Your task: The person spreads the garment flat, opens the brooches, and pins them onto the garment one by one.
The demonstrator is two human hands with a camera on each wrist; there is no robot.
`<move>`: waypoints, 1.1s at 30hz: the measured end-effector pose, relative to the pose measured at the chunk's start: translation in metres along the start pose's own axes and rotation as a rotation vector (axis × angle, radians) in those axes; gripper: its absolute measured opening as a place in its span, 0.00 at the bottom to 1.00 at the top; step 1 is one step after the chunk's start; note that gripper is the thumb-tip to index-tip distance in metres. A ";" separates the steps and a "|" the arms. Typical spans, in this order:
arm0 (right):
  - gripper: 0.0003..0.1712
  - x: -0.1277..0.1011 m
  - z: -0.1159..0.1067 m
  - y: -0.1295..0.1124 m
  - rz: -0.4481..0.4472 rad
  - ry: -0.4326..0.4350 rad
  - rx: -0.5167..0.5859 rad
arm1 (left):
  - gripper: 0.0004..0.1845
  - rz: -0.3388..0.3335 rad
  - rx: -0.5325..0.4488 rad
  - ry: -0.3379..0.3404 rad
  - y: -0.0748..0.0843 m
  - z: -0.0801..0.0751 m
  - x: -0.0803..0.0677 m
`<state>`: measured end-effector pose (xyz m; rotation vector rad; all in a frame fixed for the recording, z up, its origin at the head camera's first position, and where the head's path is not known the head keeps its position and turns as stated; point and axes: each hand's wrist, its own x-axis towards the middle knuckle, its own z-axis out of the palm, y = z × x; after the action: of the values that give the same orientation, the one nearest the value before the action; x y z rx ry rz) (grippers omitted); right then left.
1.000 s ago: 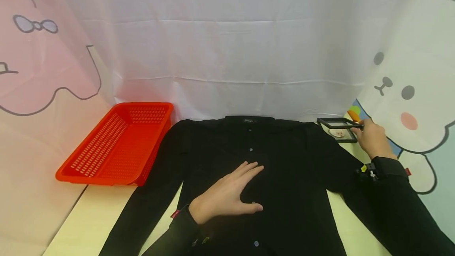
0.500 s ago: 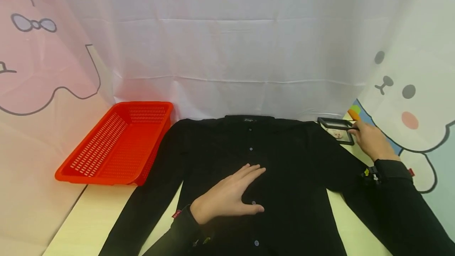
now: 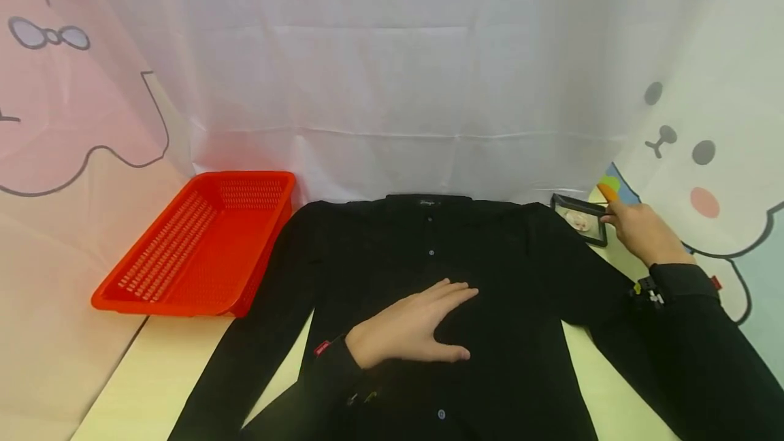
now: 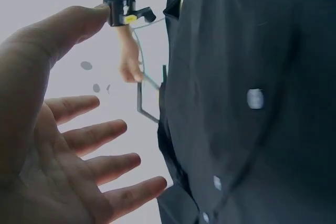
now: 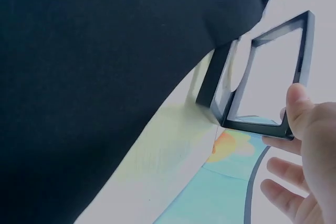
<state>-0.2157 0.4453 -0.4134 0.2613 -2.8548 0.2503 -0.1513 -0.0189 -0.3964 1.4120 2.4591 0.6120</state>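
Right hand (image 3: 637, 233): pinches black frame (image 3: 578, 218), far right, beside shirt (image 3: 490, 278) shoulder.
Left hand (image 3: 410, 325): flat, fingers spread, pressing shirt middle.

White creased curtain (image 3: 392, 87) hanging behind pale yellow table (image 3: 153, 373); cartoon-animal drapes, pink (image 3: 67, 121) and white (image 3: 704, 128), flanking its left and right edges.
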 end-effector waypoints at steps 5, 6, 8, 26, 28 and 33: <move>0.08 -0.001 -0.002 0.003 0.022 -0.025 0.006 | 0.46 0.068 0.119 -0.054 0.009 -0.016 0.054; 0.08 -0.002 -0.003 0.003 0.022 -0.025 0.006 | 0.47 0.075 0.145 -0.063 0.012 -0.020 0.065; 0.08 -0.002 -0.003 0.003 0.021 -0.027 0.007 | 0.48 0.084 0.178 -0.076 0.017 -0.026 0.086; 0.08 0.000 0.001 -0.002 -0.001 -0.070 0.038 | 0.47 -0.105 0.270 -0.278 0.007 0.024 0.229; 0.10 0.000 0.003 -0.004 -0.010 -0.061 0.035 | 0.46 -0.121 0.274 -0.287 0.007 0.031 0.234; 0.14 0.004 0.002 -0.009 -0.018 -0.074 0.013 | 0.45 -0.182 0.301 -0.320 0.007 0.042 0.242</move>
<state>-0.2181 0.4357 -0.4131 0.3045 -2.9233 0.2610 -0.2512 0.2027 -0.4301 1.2457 2.4466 -0.0263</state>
